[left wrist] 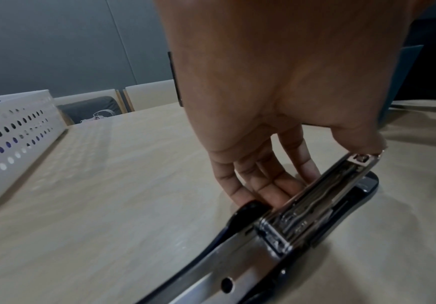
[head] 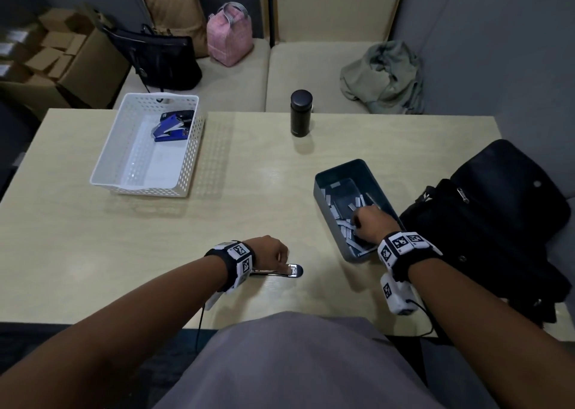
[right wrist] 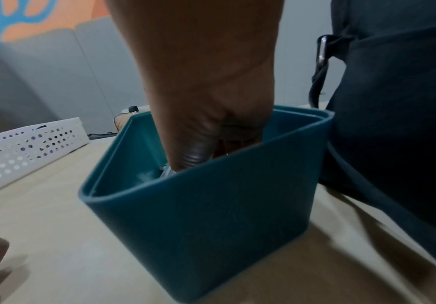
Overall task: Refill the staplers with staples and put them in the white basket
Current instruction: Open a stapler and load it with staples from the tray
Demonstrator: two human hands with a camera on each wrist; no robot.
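Observation:
An open stapler [head: 292, 271] lies on the table near my body, its black base down and its silver magazine [left wrist: 315, 205] raised. My left hand [head: 280, 257] pinches that magazine, thumb on its tip and fingers [left wrist: 269, 189] along its far side. My right hand [head: 362, 222] reaches into the teal box [head: 342, 163], fingers curled on the loose silver staple strips [head: 345, 222]. In the right wrist view the thumb [right wrist: 196, 152] touches a strip [right wrist: 166, 171], and the box wall [right wrist: 211, 205] hides the other fingers. The white basket [head: 102, 166] at the far left holds blue staplers [head: 172, 127].
A black flask [head: 300, 113] stands at the table's far middle. A black bag [head: 497, 222] lies against the teal box's right side. Behind the table a couch carries several bags and a green cloth [head: 382, 79]. Cardboard boxes sit far left.

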